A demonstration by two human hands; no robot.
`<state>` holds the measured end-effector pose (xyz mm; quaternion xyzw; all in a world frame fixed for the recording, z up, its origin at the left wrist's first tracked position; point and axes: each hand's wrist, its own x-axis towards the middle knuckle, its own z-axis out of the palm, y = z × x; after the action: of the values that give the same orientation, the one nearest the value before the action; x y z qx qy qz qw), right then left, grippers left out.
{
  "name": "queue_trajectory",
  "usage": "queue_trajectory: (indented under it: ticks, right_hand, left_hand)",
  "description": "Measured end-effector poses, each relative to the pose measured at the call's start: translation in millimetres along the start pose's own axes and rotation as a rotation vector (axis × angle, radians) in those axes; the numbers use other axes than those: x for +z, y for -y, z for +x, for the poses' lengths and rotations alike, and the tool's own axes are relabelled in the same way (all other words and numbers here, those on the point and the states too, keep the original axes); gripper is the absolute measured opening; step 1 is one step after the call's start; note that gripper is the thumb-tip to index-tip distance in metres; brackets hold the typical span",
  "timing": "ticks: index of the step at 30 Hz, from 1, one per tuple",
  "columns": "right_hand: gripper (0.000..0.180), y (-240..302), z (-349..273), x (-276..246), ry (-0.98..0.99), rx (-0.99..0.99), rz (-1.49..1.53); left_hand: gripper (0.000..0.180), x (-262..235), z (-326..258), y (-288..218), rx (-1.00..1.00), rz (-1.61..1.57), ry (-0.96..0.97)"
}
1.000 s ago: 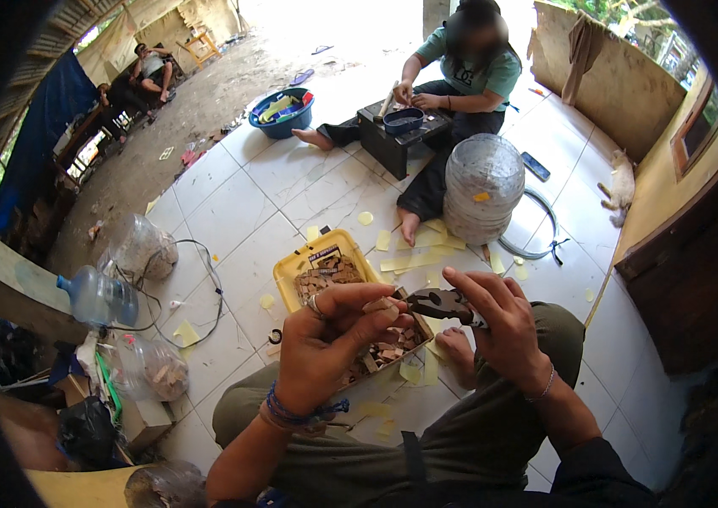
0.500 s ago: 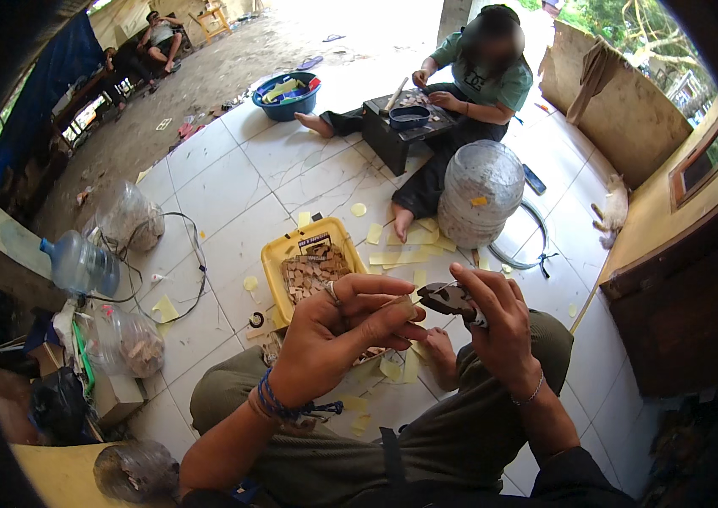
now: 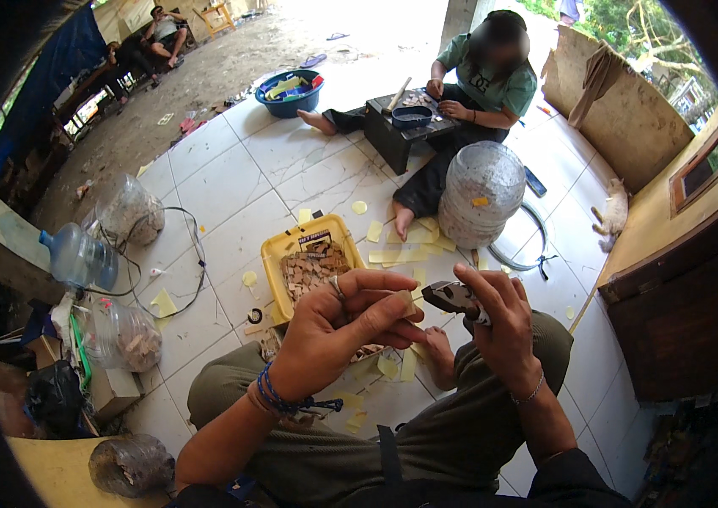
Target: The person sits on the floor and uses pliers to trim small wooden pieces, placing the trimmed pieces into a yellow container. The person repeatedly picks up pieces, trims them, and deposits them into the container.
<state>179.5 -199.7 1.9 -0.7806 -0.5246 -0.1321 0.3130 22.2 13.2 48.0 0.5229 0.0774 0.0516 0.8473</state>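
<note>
My left hand [image 3: 332,326] pinches a small pale flat piece [image 3: 409,303] between thumb and fingers, above my lap. Wrapped around pliers [image 3: 452,297] is my right hand [image 3: 504,339], with the dark jaws pointing left toward that piece. A small gap separates the jaws from my left fingertips. Beyond my left hand stands a yellow plastic basket [image 3: 269,269] holding many small wooden pieces [image 3: 306,273]; my hand hides its near part.
Yellow paper scraps [image 3: 399,256] litter the white tiles. Across from me a person [image 3: 486,85] works at a low black table [image 3: 388,146]. A large clear plastic container [image 3: 481,190], a coiled hose [image 3: 536,241], a water jug [image 3: 79,258] and a blue tub [image 3: 287,106] surround the workspace.
The plier jaws, earlier at the tip of the pale piece, have drawn slightly right, away from it. My left fingers have shifted a little around the piece.
</note>
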Motion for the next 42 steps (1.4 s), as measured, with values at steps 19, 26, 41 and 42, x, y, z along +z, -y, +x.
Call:
queue_trajectory:
  ticks: [19,26,41,42]
  right_hand:
    - [0.081,7,4,-2,0.041,0.032,0.062]
    - [0.085,6,1,3,0.033,0.011,0.079]
    - [0.082,10,2,1,0.054,0.058,0.044]
    - [0.081,10,1,1,0.053,0.060,0.045]
  left_hand:
    - [0.030,-4,1,7,-0.156,-0.219,0.007]
    - [0.038,-6,-1,3,-0.122,-0.224,0.074]
    - [0.040,-4,2,5,-0.154,-0.173,-0.004]
    - [0.040,-3,2,5,-0.144,-0.183,0.010]
